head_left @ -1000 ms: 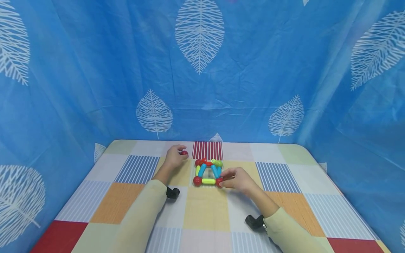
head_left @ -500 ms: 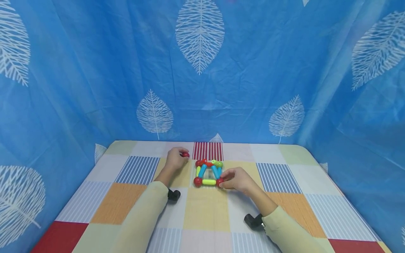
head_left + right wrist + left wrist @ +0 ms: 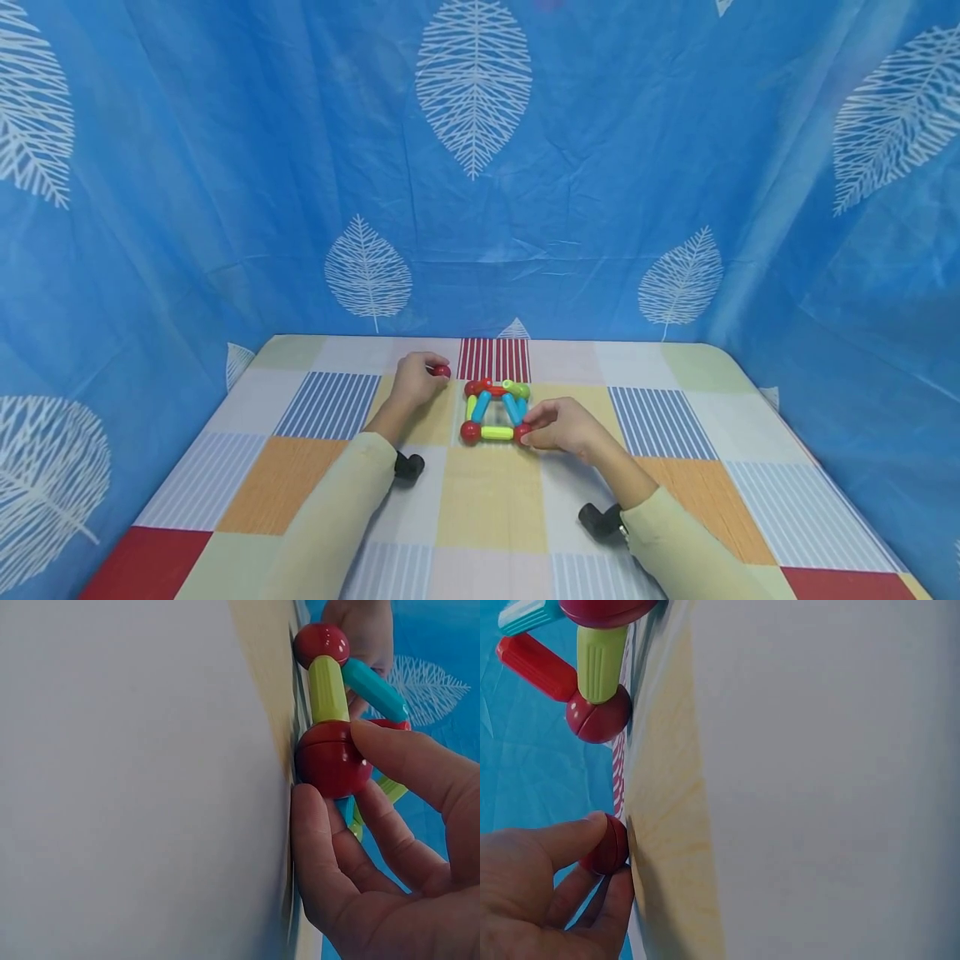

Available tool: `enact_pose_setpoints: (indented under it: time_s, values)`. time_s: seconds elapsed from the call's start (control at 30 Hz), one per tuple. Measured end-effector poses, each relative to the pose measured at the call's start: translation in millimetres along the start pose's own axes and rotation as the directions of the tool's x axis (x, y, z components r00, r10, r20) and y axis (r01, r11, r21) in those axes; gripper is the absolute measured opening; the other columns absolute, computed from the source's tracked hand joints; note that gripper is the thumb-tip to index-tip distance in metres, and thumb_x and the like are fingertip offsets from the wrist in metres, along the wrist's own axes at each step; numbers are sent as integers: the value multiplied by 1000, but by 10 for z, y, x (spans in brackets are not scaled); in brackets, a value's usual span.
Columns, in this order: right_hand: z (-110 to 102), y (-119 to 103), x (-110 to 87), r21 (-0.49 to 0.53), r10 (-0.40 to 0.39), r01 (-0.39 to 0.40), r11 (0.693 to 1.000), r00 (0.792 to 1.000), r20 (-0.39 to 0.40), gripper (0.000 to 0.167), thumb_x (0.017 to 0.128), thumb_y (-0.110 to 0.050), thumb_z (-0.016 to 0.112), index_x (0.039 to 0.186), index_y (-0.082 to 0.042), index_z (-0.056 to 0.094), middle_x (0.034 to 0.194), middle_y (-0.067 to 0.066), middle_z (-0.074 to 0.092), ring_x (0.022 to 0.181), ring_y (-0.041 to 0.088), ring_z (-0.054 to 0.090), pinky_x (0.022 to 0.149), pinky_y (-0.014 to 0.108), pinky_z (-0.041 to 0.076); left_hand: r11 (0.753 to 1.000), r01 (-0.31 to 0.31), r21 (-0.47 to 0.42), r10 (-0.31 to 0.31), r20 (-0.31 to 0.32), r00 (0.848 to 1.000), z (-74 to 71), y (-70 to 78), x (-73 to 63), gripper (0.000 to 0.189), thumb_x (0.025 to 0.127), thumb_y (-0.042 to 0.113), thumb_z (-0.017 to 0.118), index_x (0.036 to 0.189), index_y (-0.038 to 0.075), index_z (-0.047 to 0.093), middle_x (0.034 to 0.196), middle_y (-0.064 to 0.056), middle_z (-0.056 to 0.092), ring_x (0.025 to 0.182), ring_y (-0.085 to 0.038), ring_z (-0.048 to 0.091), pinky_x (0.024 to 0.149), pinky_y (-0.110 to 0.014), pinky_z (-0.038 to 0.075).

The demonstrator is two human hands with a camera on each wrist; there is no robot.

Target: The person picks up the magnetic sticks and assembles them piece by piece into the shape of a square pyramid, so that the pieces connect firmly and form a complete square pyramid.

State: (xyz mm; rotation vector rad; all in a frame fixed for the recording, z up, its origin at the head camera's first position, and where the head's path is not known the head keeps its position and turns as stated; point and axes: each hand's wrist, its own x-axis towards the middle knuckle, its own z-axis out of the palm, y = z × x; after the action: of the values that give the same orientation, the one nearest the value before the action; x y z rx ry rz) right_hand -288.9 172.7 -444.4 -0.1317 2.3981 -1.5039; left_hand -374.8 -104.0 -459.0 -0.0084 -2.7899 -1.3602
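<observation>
A small frame of coloured rods and red balls stands on the table, with a yellow-green rod along its near side. Blue rods lean inward and a red rod slants at its upper part. My right hand pinches the red ball at the near right corner between thumb and fingers. Off the frame's far left side, my left hand pinches a separate red ball close over the table. Another red ball forms the near left corner.
A patchwork-patterned cloth covers the table. Blue curtain with white leaf prints rises behind and at both sides. Black wrist-camera mounts stick out inward from both forearms.
My left hand has shifted slightly toward me and to the right with its red ball. The right hand stays at the corner ball, and the frame stands as before.
</observation>
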Motion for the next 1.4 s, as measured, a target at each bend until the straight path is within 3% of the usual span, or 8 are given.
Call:
enact_pose_setpoints:
  time_s: [0.17, 0.4, 0.77, 0.9, 1.17, 1.4]
  values:
    - [-3, 15, 23, 38, 10, -11, 999, 999, 30, 30, 79, -2, 84, 105, 3, 71, 90, 8, 71, 77, 13, 65, 69, 26, 58, 1000, -14, -9, 14, -3, 1000, -9, 12, -30, 30, 89, 2, 76, 119, 3, 74, 115, -16, 72, 104, -29, 67, 91, -41, 58]
    - [5, 54, 43, 53, 22, -25, 998, 998, 55, 28, 81, -3, 83, 105, 2, 70, 92, 8, 70, 78, 14, 65, 71, 27, 60, 999, -12, -35, 14, 42, 999, -20, 69, -103, 32, 91, 6, 76, 122, 4, 71, 115, -13, 70, 103, -26, 65, 92, -39, 59]
    - [-15, 73, 50, 47, -5, 1, 999, 997, 73, 28, 82, -4, 83, 106, 3, 69, 95, 9, 70, 81, 15, 65, 72, 27, 60, 992, -117, -47, 119, 45, 992, -32, 235, -210, 34, 89, 14, 80, 122, 7, 73, 114, -9, 74, 101, -24, 69, 91, -37, 60]
    - [-30, 65, 46, 45, -13, 9, 999, 997, 78, 28, 82, -4, 83, 106, 3, 69, 95, 9, 70, 81, 16, 65, 73, 27, 60, 986, -132, -107, 139, 61, 988, -40, 310, -256, 34, 88, 17, 82, 120, 10, 74, 115, -8, 74, 102, -24, 70, 89, -37, 61]
    - [-56, 68, 52, 50, -18, 13, 999, 995, 101, 28, 82, -4, 81, 106, 4, 69, 95, 9, 71, 80, 15, 66, 73, 28, 60, 957, -181, -229, 212, 120, 970, -48, 461, -354, 32, 87, 17, 83, 117, 10, 73, 110, -6, 74, 100, -21, 69, 86, -34, 62]
    - [-57, 42, 45, 63, -15, 8, 998, 994, 107, 26, 84, -4, 80, 106, 4, 69, 97, 10, 69, 81, 15, 66, 74, 28, 61, 947, -214, -241, 253, 146, 956, -23, 520, -397, 31, 87, 17, 83, 117, 11, 74, 110, -5, 74, 97, -19, 70, 86, -32, 62]
